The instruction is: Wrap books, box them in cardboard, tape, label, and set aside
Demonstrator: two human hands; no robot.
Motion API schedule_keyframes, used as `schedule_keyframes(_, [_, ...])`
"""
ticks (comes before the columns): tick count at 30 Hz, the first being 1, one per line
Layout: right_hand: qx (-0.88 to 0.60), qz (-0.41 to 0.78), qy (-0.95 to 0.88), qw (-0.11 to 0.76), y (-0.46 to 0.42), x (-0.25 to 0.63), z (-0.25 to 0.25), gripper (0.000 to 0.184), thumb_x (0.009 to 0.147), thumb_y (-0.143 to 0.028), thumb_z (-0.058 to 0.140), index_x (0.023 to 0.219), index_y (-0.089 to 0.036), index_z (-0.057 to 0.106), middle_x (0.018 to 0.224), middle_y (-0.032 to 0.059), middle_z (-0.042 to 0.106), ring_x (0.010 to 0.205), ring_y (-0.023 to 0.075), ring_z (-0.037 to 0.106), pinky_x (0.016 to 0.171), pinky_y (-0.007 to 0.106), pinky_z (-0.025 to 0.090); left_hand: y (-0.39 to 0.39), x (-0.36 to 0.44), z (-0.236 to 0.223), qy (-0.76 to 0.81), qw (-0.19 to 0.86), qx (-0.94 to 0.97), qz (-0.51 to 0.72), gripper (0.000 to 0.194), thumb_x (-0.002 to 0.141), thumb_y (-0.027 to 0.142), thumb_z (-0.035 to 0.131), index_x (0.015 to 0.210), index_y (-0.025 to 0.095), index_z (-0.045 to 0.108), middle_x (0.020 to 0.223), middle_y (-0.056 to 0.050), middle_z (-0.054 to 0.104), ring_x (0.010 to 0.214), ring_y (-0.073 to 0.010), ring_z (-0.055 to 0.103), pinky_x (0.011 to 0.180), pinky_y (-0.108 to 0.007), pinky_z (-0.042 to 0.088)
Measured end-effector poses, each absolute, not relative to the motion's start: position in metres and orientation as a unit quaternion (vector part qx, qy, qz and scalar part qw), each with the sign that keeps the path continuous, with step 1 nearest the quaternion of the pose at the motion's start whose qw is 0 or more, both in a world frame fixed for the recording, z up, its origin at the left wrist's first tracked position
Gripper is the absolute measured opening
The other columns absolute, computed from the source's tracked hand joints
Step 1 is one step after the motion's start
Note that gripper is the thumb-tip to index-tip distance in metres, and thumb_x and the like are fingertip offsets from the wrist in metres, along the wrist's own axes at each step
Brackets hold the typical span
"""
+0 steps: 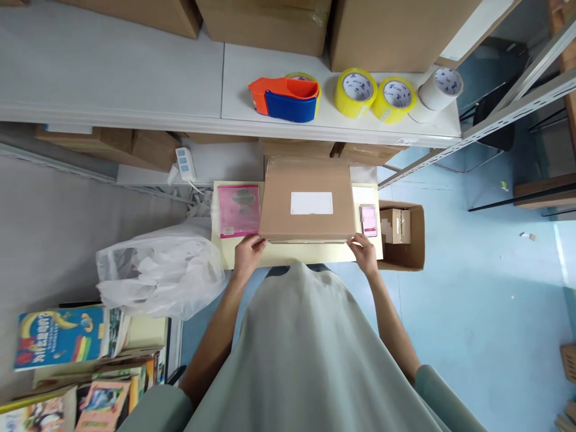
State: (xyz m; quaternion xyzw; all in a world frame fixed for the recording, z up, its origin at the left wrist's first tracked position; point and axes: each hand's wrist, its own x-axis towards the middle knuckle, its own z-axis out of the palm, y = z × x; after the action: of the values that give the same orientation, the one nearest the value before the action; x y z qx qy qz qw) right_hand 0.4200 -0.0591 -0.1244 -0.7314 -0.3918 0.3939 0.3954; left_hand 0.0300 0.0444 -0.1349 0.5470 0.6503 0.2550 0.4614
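A brown cardboard box [308, 177] with a blank white label [311, 203] lies on a pale yellow table [297, 255] in front of me. My left hand [249, 255] pinches its near left corner. At the near right corner, the fingers of my right hand [363, 252] are closed on the cardboard in the same way. Left of the box is a pink plastic pouch [239, 210]. A phone [368, 220] with a lit screen rests to the right, close to my right hand. The box's contents are hidden.
On the shelf [171, 72] above are an orange and blue tape dispenser [288, 101], yellow tape rolls [355, 93] and white rolls [443, 84]. A white plastic bag [157, 270] and books [60, 337] are at left. An open carton [416, 240] stands right of the table.
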Motion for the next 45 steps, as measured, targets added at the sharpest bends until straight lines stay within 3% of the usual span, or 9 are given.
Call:
schedule_keyframes(8, [-0.734,0.474,-0.382,0.301,-0.073,0.419,-0.179,0.048,0.09,-0.064,0.07,0.113,-0.025,0.086,0.11,0.0107,0.086,0.115,0.0376,0.082,0.103,0.061,0.07,0.04,0.024,-0.186,0.701,0.513,0.467,0.165,0.015,0.076,0.02,0.076,0.089,0.022,0.081,0.094,-0.011,0.085,0.099,-0.0344,0.082,0.1,-0.047,0.064])
schedule_keyframes(11, [-0.748,0.439,-0.392,0.306,-0.05,0.438,-0.176,0.052,0.094,-0.064,0.067,0.121,-0.024,0.085,0.134,0.0154,0.083,0.136,0.041,0.074,0.12,0.063,0.059,0.07,0.02,-0.189,0.698,0.519,0.454,0.194,0.027,0.089,0.031,0.071,0.11,0.018,0.083,0.111,-0.014,0.085,0.099,-0.0307,0.082,0.093,-0.044,0.067])
schedule_keyframes(15, [-0.745,0.402,-0.425,0.32,0.002,0.451,-0.166,0.066,0.1,-0.071,0.059,0.136,-0.019,0.08,0.153,0.0201,0.074,0.137,0.0393,0.073,0.115,0.058,0.062,0.115,0.032,-0.185,0.689,0.514,0.45,0.24,0.046,0.099,0.037,0.065,0.137,0.015,0.077,0.132,-0.018,0.082,0.112,-0.0296,0.08,0.097,-0.044,0.067])
schedule_keyframes(20, [-0.738,0.387,-0.452,0.318,0.043,0.442,-0.156,0.055,0.096,-0.072,0.064,0.103,-0.021,0.085,0.119,0.0181,0.086,0.11,0.0379,0.079,0.106,0.057,0.063,0.139,0.058,-0.169,0.658,0.527,0.449,0.295,0.052,0.085,0.024,0.079,0.136,0.015,0.077,0.14,-0.019,0.08,0.13,-0.0327,0.076,0.115,-0.048,0.06])
schedule_keyframes(24, [-0.733,0.38,-0.453,0.337,0.033,0.438,-0.143,0.05,0.092,-0.071,0.07,0.095,-0.023,0.086,0.115,0.0172,0.087,0.111,0.0388,0.079,0.103,0.057,0.064,0.133,0.058,-0.15,0.663,0.515,0.44,0.318,0.06,0.072,0.017,0.085,0.131,0.014,0.079,0.133,-0.019,0.081,0.118,-0.032,0.079,0.11,-0.048,0.062])
schedule_keyframes(31, [-0.733,0.375,-0.397,0.405,-0.013,0.442,-0.119,0.05,0.085,-0.064,0.081,0.113,-0.023,0.089,0.126,0.014,0.084,0.106,0.0304,0.076,0.093,0.047,0.064,0.102,0.042,-0.124,0.632,0.485,0.475,0.373,0.061,0.066,0.03,0.086,0.126,0.02,0.079,0.116,-0.008,0.083,0.098,-0.025,0.076,0.097,-0.04,0.063])
schedule_keyframes(36, [-0.756,0.4,-0.369,0.364,-0.025,0.437,-0.134,0.056,0.08,-0.076,0.079,0.091,-0.022,0.085,0.111,0.0141,0.083,0.087,0.0268,0.073,0.085,0.045,0.063,0.075,0.053,-0.136,0.655,0.515,0.442,0.332,0.037,0.064,0.039,0.087,0.094,0.021,0.076,0.091,-0.005,0.078,0.089,-0.0238,0.073,0.09,-0.038,0.061])
schedule_keyframes(40, [-0.765,0.434,-0.352,0.32,-0.032,0.441,-0.137,0.058,0.082,-0.078,0.077,0.091,-0.021,0.083,0.096,0.0132,0.083,0.081,0.0272,0.072,0.073,0.042,0.06,0.064,0.054,-0.145,0.667,0.552,0.37,0.338,0.057,0.069,0.052,0.086,0.114,0.018,0.079,0.109,-0.012,0.083,0.097,-0.0262,0.075,0.092,-0.042,0.061])
schedule_keyframes(45, [-0.766,0.402,-0.335,0.374,-0.024,0.45,-0.103,0.066,0.092,-0.083,0.069,0.109,-0.021,0.083,0.109,0.0134,0.084,0.089,0.0272,0.075,0.074,0.038,0.059,0.076,0.045,-0.123,0.665,0.536,0.356,0.379,0.075,0.083,0.077,0.08,0.127,0.017,0.076,0.13,-0.018,0.081,0.113,-0.0285,0.078,0.096,-0.04,0.063])
